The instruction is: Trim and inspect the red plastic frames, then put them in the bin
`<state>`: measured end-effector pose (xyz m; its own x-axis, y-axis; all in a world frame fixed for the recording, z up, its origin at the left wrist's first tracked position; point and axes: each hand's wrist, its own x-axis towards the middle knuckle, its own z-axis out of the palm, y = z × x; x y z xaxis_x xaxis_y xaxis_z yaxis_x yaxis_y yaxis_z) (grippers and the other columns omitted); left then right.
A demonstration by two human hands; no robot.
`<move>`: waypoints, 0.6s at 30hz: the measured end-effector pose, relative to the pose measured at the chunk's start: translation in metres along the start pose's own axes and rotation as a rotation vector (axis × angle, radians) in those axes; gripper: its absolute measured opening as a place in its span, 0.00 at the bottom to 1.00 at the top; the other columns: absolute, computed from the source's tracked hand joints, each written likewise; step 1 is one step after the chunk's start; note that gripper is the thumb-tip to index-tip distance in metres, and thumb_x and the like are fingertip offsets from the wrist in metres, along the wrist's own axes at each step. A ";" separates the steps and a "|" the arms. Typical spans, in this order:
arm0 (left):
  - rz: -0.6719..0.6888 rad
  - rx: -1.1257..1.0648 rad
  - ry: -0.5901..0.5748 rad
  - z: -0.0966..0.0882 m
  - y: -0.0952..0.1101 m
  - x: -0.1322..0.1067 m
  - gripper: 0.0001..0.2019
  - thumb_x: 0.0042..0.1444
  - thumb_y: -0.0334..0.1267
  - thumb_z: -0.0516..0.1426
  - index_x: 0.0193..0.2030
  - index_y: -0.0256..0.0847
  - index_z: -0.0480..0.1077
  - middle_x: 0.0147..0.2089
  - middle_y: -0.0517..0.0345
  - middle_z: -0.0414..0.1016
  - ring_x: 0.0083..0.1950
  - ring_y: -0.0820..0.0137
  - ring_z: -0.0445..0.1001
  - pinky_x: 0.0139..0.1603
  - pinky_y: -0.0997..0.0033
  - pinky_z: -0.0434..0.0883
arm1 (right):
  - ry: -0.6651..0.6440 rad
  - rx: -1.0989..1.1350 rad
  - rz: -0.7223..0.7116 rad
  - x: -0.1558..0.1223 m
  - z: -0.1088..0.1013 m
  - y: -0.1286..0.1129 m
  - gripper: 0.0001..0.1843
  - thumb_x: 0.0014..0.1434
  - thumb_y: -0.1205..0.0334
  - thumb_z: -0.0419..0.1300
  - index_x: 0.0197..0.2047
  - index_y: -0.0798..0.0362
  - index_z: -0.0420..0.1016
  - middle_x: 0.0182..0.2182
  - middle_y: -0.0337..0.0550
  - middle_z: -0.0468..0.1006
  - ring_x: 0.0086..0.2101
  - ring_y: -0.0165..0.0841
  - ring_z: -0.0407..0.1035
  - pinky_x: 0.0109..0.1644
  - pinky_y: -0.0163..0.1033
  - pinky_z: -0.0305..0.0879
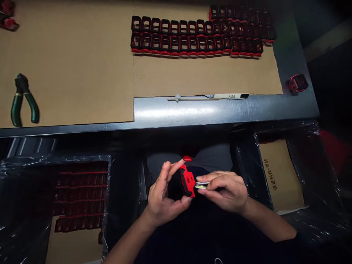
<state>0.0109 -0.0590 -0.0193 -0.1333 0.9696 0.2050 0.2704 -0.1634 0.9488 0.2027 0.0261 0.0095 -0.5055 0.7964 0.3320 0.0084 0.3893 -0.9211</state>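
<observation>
1. Red-and-black plastic frame (187, 181) is held in the air, in front of the person's dark clothes, by the left hand (165, 194). Thumb and fingers of this hand curl around the frame from the side, so the hand is closed on it.
2. The right hand (225, 192) is also closed. Its thumb and fingers pinch a thin pale piece (201, 185), which is very near the frame's side, but I cannot tell if the two touch.
3. Ahead of the hands is a steel table (220, 110) covered partly by brown cardboard sheets (68, 73). On the cardboard stand two long rows of similar frames (192, 36), and green-handled pliers (23, 101) lie at the left.
4. On the bare steel lie a utility knife marked A55 (231, 96) and, just beside it, a thin stick with a small grey lump (177, 98). One separate red frame (298, 83) sits at the right.
5. Below the table on the left, a plastic-lined box (108, 190) holds more red frames (79, 194). On the right, another plastic-lined box (247, 165) holds a printed cardboard sheet (279, 176).
</observation>
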 end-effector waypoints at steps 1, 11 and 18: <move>-0.030 -0.092 0.033 0.001 -0.001 0.000 0.46 0.56 0.36 0.65 0.76 0.48 0.43 0.66 0.42 0.71 0.65 0.58 0.73 0.64 0.56 0.71 | 0.075 -0.021 0.041 0.005 -0.002 0.007 0.10 0.56 0.71 0.70 0.38 0.51 0.75 0.36 0.44 0.86 0.37 0.37 0.83 0.42 0.37 0.81; -0.046 -0.386 0.247 0.000 0.002 -0.001 0.39 0.54 0.37 0.68 0.71 0.47 0.57 0.62 0.51 0.68 0.65 0.60 0.72 0.65 0.65 0.71 | 0.330 -0.851 0.024 0.121 -0.089 0.111 0.10 0.53 0.57 0.70 0.37 0.50 0.78 0.41 0.46 0.83 0.43 0.43 0.75 0.48 0.52 0.74; 0.016 -0.272 0.186 0.000 -0.002 -0.001 0.38 0.53 0.32 0.67 0.69 0.46 0.58 0.61 0.48 0.62 0.65 0.57 0.71 0.63 0.55 0.74 | 0.285 -0.308 0.271 0.059 -0.026 0.047 0.09 0.60 0.55 0.65 0.38 0.52 0.79 0.40 0.48 0.84 0.42 0.41 0.79 0.44 0.46 0.75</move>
<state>0.0101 -0.0594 -0.0211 -0.3102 0.9207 0.2369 0.0130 -0.2451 0.9694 0.1950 0.1036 -0.0089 -0.1940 0.9660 0.1708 0.3835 0.2350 -0.8932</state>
